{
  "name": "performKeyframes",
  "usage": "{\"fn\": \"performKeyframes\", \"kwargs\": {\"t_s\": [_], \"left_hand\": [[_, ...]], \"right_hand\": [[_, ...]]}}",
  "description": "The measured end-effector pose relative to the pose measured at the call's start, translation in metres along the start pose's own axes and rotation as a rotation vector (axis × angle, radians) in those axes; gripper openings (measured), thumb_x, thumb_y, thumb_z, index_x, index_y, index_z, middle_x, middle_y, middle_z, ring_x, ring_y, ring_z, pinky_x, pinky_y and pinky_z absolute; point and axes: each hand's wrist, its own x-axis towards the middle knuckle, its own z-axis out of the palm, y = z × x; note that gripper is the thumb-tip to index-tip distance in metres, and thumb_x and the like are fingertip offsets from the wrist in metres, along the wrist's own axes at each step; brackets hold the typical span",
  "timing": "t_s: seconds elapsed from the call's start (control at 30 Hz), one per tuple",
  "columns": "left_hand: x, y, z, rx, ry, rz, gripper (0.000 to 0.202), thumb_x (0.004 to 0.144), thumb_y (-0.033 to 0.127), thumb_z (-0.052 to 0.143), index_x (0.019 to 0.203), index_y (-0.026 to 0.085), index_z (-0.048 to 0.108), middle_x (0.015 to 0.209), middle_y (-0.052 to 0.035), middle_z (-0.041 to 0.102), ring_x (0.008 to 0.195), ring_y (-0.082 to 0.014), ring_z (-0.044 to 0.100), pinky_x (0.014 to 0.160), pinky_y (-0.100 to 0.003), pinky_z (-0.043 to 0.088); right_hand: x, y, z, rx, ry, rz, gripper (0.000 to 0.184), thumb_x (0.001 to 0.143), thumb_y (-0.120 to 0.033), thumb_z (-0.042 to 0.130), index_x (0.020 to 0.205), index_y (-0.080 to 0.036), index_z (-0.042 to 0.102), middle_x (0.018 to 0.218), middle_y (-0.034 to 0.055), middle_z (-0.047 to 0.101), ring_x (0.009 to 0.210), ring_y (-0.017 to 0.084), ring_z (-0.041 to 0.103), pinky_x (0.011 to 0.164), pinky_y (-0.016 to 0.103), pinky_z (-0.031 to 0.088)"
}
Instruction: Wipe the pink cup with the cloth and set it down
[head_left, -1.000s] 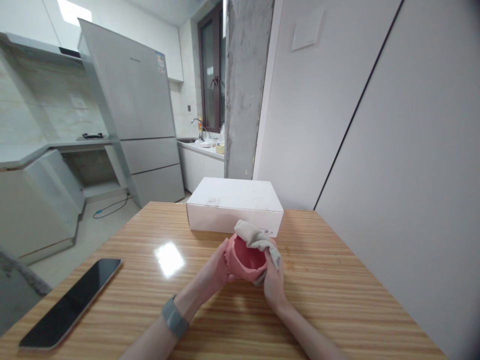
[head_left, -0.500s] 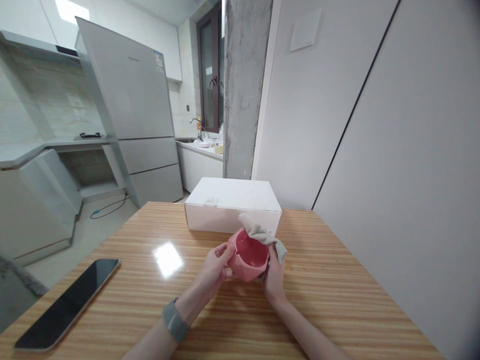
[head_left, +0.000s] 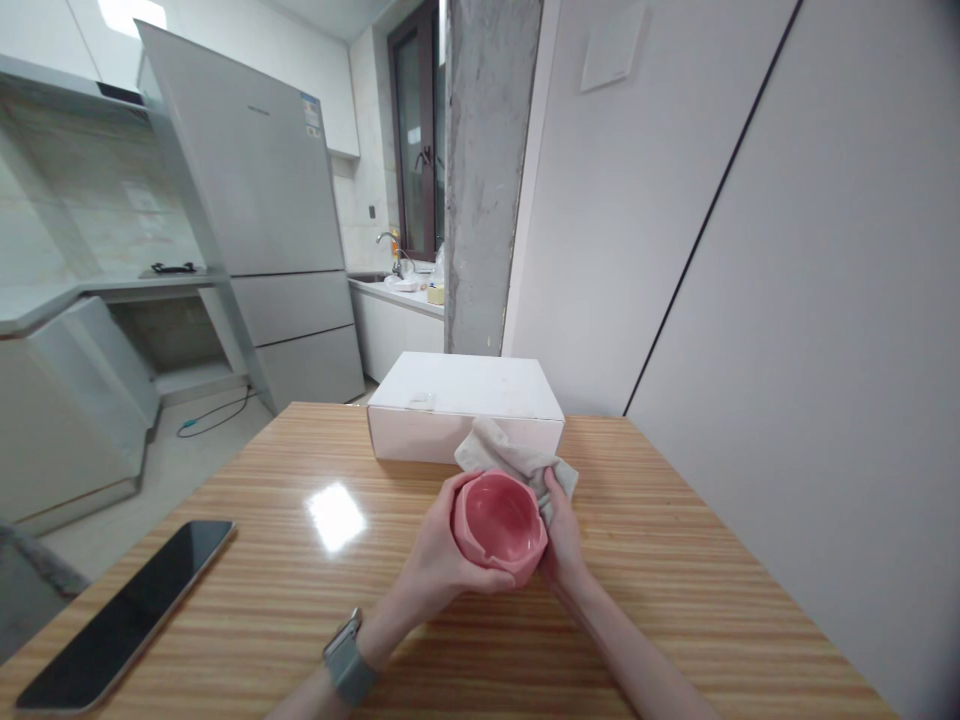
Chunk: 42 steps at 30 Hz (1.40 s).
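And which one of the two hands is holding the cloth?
The right hand, with the pale cloth under its thumb. The left hand, with a watch on its wrist, holds the pink bowl instead.

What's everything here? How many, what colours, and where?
bowl: one, pink, in left hand
cloth: one, grey, in right hand
box: one, white, on table
phone: one, black, on table, left
table: one, striped brown, below hands
fridge: one, silver, back left
cupboards: several, white, back left
window: one, brown-framed, back centre
pillar: one, grey, behind box
wall: one, white, right
watch: one, grey, left wrist
left hand: one, bare, holding bowl
right hand: one, bare, holding cloth
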Motion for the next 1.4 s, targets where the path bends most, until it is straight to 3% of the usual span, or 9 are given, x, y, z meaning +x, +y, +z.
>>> {"fn": "performKeyframes", "kwargs": {"t_s": [0.1,0.27,0.43,0.6,0.77,0.97,1.07,1.17,1.4], "left_hand": [[0.002,-0.003,0.002,-0.176,0.066,-0.053,0.077,0.039,0.020,0.089,0.110,0.016,0.059,0.112,-0.0130,0.064,0.106,-0.0319,0.057,0.094,-0.036,0.041],[0.003,-0.012,0.007,-0.559,0.098,-0.295,0.056,0.069,0.053,0.068,0.108,0.013,0.062,0.111,-0.0126,0.066,0.107,-0.0288,0.058,0.093,-0.036,0.043],[0.007,-0.016,0.006,-0.623,0.156,-0.340,0.044,0.080,0.047,0.061,0.106,0.012,0.064,0.110,-0.0103,0.067,0.109,-0.0244,0.057,0.098,-0.034,0.040],[0.007,-0.011,0.007,-0.556,0.191,-0.307,0.045,0.076,0.046,0.066,0.103,0.010,0.064,0.108,-0.0129,0.067,0.106,-0.0269,0.059,0.095,-0.036,0.043],[0.006,-0.004,0.010,-0.574,0.158,-0.300,0.041,0.076,0.043,0.067,0.102,0.011,0.064,0.109,-0.0117,0.067,0.105,-0.0247,0.059,0.093,-0.033,0.043],[0.011,-0.009,-0.003,-0.665,0.069,-0.532,0.041,0.083,0.047,0.054,0.101,0.011,0.064,0.096,-0.0105,0.069,0.090,-0.0210,0.064,0.079,-0.031,0.048],[0.010,-0.019,-0.005,-0.575,0.116,-0.480,0.031,0.078,0.037,0.066,0.099,0.014,0.063,0.099,-0.0091,0.069,0.088,-0.0183,0.063,0.079,-0.029,0.047],[0.007,-0.029,0.000,-0.544,0.113,-0.401,0.045,0.073,0.044,0.071,0.108,0.017,0.061,0.111,-0.0090,0.066,0.100,-0.0209,0.061,0.084,-0.031,0.045],[0.003,-0.026,0.006,-0.471,0.029,-0.259,0.047,0.074,0.044,0.070,0.110,0.013,0.064,0.115,-0.0126,0.066,0.113,-0.0289,0.055,0.102,-0.041,0.035]], "right_hand": [[-0.004,-0.006,0.004,0.036,-0.114,0.170,0.049,0.085,-0.060,0.043,0.085,-0.021,0.072,0.075,0.0043,0.073,0.089,0.025,0.067,0.087,0.037,0.050],[-0.010,-0.003,0.007,0.060,-0.176,0.170,0.051,0.086,-0.060,0.043,0.092,-0.018,0.073,0.077,0.0051,0.074,0.092,0.026,0.067,0.086,0.039,0.049],[-0.013,0.008,0.009,0.133,-0.183,0.224,0.055,0.081,-0.066,0.045,0.106,-0.023,0.068,0.101,0.0041,0.072,0.106,0.026,0.061,0.093,0.041,0.046],[-0.026,0.021,0.003,0.017,0.003,0.022,0.049,0.076,-0.059,0.060,0.111,-0.025,0.065,0.119,0.0027,0.064,0.126,0.025,0.045,0.108,0.040,0.031],[-0.036,0.028,0.000,-0.097,-0.019,-0.136,0.047,0.074,-0.058,0.063,0.109,-0.026,0.066,0.114,0.0032,0.066,0.126,0.025,0.044,0.110,0.042,0.027],[-0.018,0.018,0.008,0.129,0.125,0.072,0.047,0.080,-0.059,0.052,0.109,-0.024,0.064,0.112,0.0022,0.068,0.114,0.024,0.056,0.097,0.038,0.044],[-0.013,0.009,0.010,0.372,0.053,0.199,0.044,0.080,-0.057,0.054,0.106,-0.024,0.064,0.104,0.0005,0.071,0.103,0.021,0.063,0.090,0.036,0.049],[-0.015,0.004,0.010,0.499,0.005,0.303,0.039,0.077,-0.054,0.059,0.099,-0.023,0.067,0.095,0.0005,0.073,0.095,0.022,0.065,0.086,0.036,0.051],[-0.017,0.004,0.010,0.438,-0.018,0.322,0.039,0.077,-0.054,0.060,0.099,-0.022,0.068,0.100,0.0015,0.072,0.097,0.022,0.065,0.087,0.036,0.050]]}}
